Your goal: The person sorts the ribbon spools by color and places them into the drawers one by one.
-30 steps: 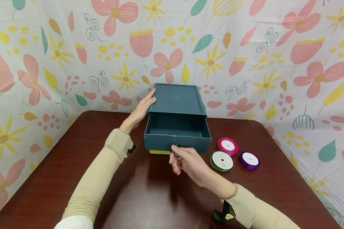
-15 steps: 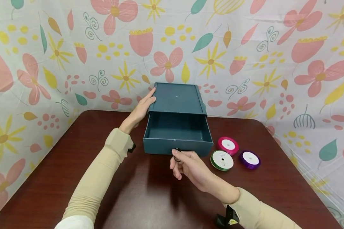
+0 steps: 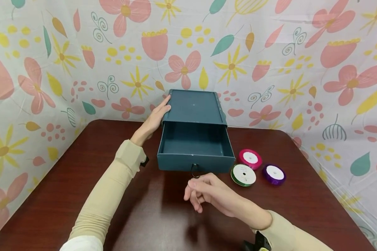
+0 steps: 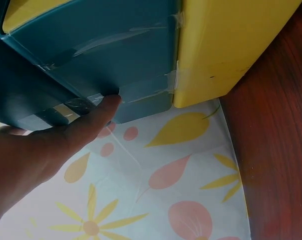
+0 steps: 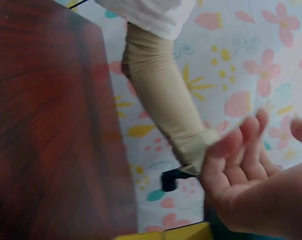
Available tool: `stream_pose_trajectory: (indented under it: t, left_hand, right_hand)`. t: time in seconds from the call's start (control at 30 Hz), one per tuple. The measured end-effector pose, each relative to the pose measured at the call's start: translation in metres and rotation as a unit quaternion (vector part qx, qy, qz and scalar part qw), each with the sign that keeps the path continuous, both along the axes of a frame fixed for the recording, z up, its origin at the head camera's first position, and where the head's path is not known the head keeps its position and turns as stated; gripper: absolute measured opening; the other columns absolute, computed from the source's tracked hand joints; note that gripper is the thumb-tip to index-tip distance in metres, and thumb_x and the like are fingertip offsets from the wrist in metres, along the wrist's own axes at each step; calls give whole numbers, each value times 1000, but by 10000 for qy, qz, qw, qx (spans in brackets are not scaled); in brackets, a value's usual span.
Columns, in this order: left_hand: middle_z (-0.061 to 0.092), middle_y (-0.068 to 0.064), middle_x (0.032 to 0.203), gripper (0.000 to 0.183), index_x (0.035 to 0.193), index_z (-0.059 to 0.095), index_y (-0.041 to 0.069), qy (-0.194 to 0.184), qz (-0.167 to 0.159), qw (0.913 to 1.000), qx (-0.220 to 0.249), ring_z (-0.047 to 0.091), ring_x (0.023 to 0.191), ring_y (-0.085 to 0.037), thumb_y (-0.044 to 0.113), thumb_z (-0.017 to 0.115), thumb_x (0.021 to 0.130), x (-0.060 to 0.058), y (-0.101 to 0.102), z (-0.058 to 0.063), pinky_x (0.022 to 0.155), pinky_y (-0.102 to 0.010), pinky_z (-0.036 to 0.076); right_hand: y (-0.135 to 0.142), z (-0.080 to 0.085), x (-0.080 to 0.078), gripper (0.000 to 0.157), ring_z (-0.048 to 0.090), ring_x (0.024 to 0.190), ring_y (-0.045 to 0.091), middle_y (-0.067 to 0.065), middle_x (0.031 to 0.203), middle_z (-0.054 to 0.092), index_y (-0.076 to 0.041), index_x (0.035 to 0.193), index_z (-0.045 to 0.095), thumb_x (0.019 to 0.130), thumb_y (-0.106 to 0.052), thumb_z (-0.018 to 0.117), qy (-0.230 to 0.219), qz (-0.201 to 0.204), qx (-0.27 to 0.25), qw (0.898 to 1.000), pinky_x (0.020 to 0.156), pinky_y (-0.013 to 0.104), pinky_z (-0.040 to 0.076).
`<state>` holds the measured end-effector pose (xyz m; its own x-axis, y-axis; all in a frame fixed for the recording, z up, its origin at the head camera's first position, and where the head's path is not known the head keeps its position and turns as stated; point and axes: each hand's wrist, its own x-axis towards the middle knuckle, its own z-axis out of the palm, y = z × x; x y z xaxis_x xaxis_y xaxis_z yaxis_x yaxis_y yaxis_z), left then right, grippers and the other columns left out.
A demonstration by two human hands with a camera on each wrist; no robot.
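A dark teal box [image 3: 193, 106] stands at the back of the table with its top drawer [image 3: 176, 163] pulled out; nothing shows inside the drawer. A thin black loop [image 3: 193, 170] hangs from the drawer front. My left hand [image 3: 154, 120] rests along the box's left side, fingers extended; in the left wrist view a finger [image 4: 98, 112] touches the taped teal wall. Just below and in front of the loop is my right hand [image 3: 213, 193], apart from it, fingers loosely bent and holding nothing. The right wrist view also shows these loose fingers [image 5: 241, 155].
Right of the drawer lie a pink ribbon spool [image 3: 250, 158], a green-edged spool [image 3: 243, 175] and a purple spool [image 3: 274, 173]. A yellow section [image 4: 216, 50] sits beneath the teal one in the left wrist view. A flowered cloth [image 3: 188, 42] hangs behind the dark wooden table [image 3: 138, 216].
The drawer has come slightly farther out toward me. My right hand has let go of the black loop and moved down and back. The left hand stays in place.
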<state>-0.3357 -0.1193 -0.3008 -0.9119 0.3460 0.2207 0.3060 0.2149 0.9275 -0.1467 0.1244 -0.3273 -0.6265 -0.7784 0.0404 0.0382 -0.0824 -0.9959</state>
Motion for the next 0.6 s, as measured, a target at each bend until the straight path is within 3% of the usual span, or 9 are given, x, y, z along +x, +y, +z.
stream_pose_trajectory:
  t: [0.13, 0.23, 0.33, 0.43, 0.53, 0.6]
  left_hand:
    - [0, 4, 165, 58, 157, 8, 25, -61, -6, 10000, 46, -3, 152, -18, 33, 31, 105, -1, 0, 1, 122, -49, 5]
    - [0, 6, 164, 58, 157, 8, 27, -28, 13, 10000, 41, -2, 152, -17, 35, 31, 105, -1, 0, 1, 122, -48, 6]
    - [2, 9, 164, 58, 157, 9, 29, 27, 49, 10000, 23, 0, 152, -14, 40, 32, 105, 0, 0, 0, 122, -47, 8]
    - [4, 10, 164, 58, 157, 10, 31, 69, 61, 9999, 48, 2, 152, -13, 42, 32, 104, 1, 1, -1, 122, -46, 10]
    - [5, 10, 164, 59, 157, 11, 31, 88, 53, 9999, 96, 3, 152, -14, 43, 33, 104, 1, 1, -2, 122, -46, 10]
    - [5, 10, 164, 59, 157, 11, 30, 98, 41, 9999, 100, 3, 152, -14, 43, 32, 104, 1, 1, -3, 122, -46, 10]
  right_hand:
    - [9, 14, 9, 32, 59, 62, 14, 25, 74, 58, 9, 100, 63, 101, -19, 46, 636, 443, 170, 9968, 63, 30, 56]
    - [17, 29, 15, 20, 62, 68, 21, 25, 82, 61, 2, 104, 64, 99, -9, 49, 1377, 442, 100, 9894, 67, 34, 57]
    - [27, 44, 14, 19, 65, 76, 23, 17, 90, 65, -1, 109, 64, 95, 1, 51, 2211, 197, -311, 9746, 67, 35, 58]
    - [40, 55, 6, 25, 65, 79, 20, 10, 93, 67, 0, 112, 63, 93, 7, 49, 2944, -154, -965, 9507, 65, 34, 57]
    - [55, 63, -8, 27, 63, 76, 20, 8, 94, 68, 4, 114, 62, 93, 7, 45, 3198, -571, -1493, 9339, 64, 33, 55]
    - [65, 65, -17, 27, 62, 73, 21, 8, 92, 68, 6, 113, 61, 94, 7, 42, 3149, -948, -1762, 9278, 65, 32, 54]
